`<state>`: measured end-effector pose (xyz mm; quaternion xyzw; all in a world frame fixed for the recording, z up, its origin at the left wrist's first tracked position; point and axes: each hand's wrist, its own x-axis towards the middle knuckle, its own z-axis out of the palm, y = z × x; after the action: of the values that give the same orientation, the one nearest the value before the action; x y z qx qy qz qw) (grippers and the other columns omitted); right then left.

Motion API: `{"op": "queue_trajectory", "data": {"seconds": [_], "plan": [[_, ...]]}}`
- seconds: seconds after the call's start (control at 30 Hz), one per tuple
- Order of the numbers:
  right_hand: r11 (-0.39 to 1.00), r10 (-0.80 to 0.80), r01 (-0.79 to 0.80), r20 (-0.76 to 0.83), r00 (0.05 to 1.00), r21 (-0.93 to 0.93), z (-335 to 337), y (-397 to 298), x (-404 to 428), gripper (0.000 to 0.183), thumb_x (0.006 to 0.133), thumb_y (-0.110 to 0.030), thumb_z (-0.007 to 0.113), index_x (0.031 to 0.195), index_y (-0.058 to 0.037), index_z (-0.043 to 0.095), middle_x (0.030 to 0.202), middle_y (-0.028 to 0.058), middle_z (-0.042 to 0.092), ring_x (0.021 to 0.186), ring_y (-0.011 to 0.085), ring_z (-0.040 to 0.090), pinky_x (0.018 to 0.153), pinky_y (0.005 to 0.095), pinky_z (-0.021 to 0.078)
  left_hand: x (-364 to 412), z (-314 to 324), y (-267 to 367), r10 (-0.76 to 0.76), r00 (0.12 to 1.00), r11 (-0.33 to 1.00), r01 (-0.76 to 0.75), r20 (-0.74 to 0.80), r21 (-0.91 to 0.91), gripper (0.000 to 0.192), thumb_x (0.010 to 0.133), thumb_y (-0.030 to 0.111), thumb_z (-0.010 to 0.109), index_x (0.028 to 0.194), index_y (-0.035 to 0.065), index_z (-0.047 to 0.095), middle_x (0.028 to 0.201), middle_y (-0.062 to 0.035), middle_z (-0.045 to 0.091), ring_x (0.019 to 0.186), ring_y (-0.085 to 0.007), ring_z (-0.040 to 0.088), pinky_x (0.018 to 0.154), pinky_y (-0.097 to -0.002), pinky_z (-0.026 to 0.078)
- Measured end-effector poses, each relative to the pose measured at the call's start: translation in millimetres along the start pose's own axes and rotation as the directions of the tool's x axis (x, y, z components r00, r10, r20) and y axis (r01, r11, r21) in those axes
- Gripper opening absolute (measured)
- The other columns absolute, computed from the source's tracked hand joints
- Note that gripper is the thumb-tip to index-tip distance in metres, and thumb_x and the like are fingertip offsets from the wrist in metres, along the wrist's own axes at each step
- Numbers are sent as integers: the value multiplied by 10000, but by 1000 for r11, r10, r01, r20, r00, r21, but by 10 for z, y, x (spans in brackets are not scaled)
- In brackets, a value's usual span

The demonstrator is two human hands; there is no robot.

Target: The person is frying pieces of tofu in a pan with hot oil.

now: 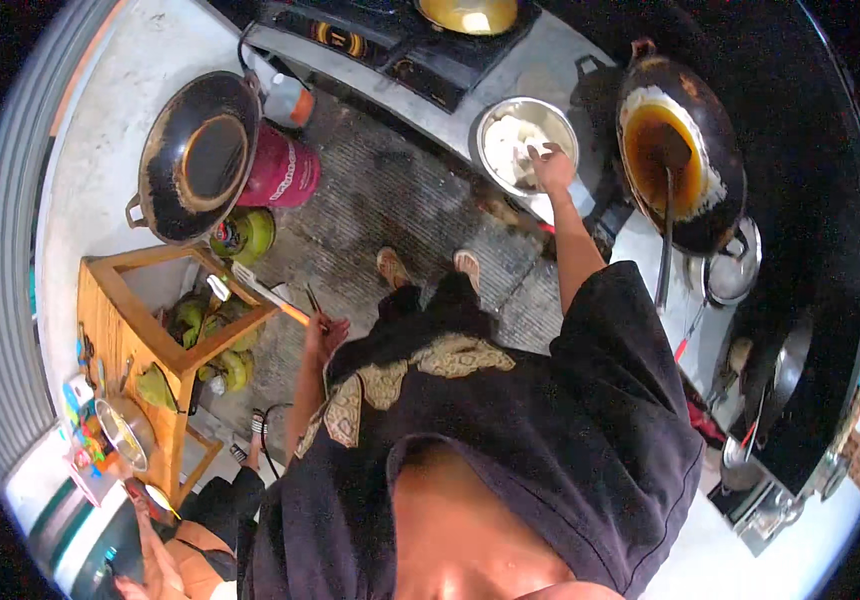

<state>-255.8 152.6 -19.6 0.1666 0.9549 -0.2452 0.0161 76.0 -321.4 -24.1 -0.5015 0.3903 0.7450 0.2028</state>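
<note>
My right hand reaches into a round metal bowl on the counter edge. Its fingertips touch a soft white mass in the bowl; whether they grip any of it is not plain. My left hand is low on the left side, closed around the end of a metal utensil with an orange handle. The utensil's pale metal end points toward a wooden-framed cabinet. Right of the bowl stands a large dark wok with brown liquid and a long-handled ladle resting in it.
A gas stove carries a yellowish pan ahead. At left, another wok sits above a magenta container and a green gas cylinder. A second person's hand shows at lower left. A lidded pot stands at right.
</note>
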Motion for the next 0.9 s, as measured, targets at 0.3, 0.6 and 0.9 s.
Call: {"op": "queue_trajectory", "data": {"seconds": [0.3, 0.6, 0.9], "plan": [[985, -27, 38, 71, 997, -166, 641, -274, 576, 628, 764, -581, 449, 1092, -55, 553, 956, 195, 614, 968, 342, 560, 879, 460, 373, -361, -205, -838, 127, 991, 977, -133, -47, -165, 224, 760, 309, 465, 668, 108, 424, 878, -148, 590, 846, -310, 585, 731, -408, 461], [982, 131, -106, 158, 979, -158, 796, -341, 748, 665, 722, -638, 446, 980, -52, 627, 1013, 165, 604, 1040, 334, 515, 881, 491, 348, -580, -30, -1311, 52, 997, 985, -60, -60, -159, 420, 689, 327, 469, 900, -27, 551, 867, -159, 609, 756, -273, 586, 698, -367, 460], [963, 207, -168, 179, 962, -211, 763, -291, 800, 691, 662, -637, 527, 1125, -125, 556, 1069, 127, 587, 1080, 307, 492, 895, 485, 337, -501, 224, -1273, 64, 992, 977, -85, -112, -194, 357, 706, 309, 458, 828, -23, 507, 893, -185, 602, 781, -301, 603, 665, -359, 473]]}}
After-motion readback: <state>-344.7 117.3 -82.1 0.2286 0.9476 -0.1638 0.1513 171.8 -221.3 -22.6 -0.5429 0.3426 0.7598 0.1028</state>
